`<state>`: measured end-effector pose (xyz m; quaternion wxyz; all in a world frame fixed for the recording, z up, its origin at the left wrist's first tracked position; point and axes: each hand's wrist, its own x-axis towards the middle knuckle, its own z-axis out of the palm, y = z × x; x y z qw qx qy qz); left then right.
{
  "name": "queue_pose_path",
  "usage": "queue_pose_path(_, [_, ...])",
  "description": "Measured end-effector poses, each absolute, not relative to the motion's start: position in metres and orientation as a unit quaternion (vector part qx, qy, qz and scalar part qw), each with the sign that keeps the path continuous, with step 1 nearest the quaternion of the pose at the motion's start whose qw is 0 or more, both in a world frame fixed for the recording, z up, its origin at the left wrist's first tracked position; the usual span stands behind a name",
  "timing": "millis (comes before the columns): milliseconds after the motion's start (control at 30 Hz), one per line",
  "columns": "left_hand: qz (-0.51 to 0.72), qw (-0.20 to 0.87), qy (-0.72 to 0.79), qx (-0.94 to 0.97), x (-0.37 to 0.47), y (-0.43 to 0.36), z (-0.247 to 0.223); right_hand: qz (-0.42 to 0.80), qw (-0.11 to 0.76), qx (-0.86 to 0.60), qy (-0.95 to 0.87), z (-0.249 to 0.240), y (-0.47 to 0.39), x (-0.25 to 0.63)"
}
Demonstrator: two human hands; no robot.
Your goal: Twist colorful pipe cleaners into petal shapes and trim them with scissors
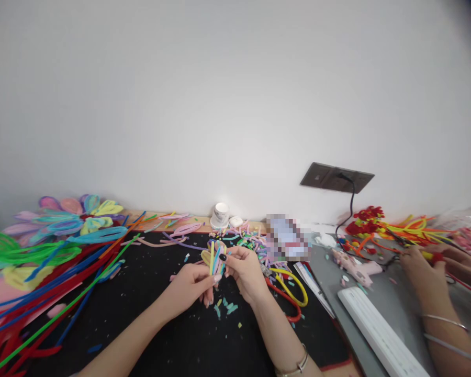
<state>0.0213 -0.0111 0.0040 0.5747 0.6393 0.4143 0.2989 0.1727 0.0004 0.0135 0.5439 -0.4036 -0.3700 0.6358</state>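
Both of my hands meet over the black mat, pinching a small bundle of pastel pipe cleaners [212, 257] in yellow, lilac and blue. My left hand [194, 283] is closed on its lower part, thumb on top. From the other side, my right hand [242, 271] grips the bundle between thumb and fingers, close to its upper end. Part of the bundle is hidden behind the fingers. Below the hands lie short teal pipe cleaner clippings [230, 307]. Just right of my right wrist is a tool with yellow and red looped handles [304, 293], partly covered by my arm.
Pipe cleaner petals [68, 220] and long loose pipe cleaners [82, 275] crowd the left. A paper cup [220, 215] stands by the wall, near a pixelated phone-like object [288, 238]. Rightward lie a pink glue gun [357, 268], a white bar [380, 330] and a co-worker's hands [426, 269].
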Motion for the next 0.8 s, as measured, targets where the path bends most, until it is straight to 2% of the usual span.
queue_pose_path(233, [0.339, 0.544, 0.418, 0.644, 0.018, -0.0094, 0.005, 0.671, 0.511, -0.387, -0.373, 0.011, 0.0005, 0.176])
queue_pose_path(500, [0.32, 0.582, 0.411, 0.625, 0.0192, -0.008, 0.0029, 0.531, 0.439, -0.437, -0.578, 0.0143, -0.0026, 0.1758])
queue_pose_path(667, [0.294, 0.586, 0.413, 0.632, 0.0195, -0.0099, 0.0035, 0.562, 0.42, -0.445, -0.556, 0.0192, -0.0039, 0.1759])
queue_pose_path(800, [0.28, 0.58, 0.412, 0.644, 0.0191, -0.0102, 0.0035, 0.578, 0.45, -0.441, -0.519, 0.0157, -0.0027, 0.1741])
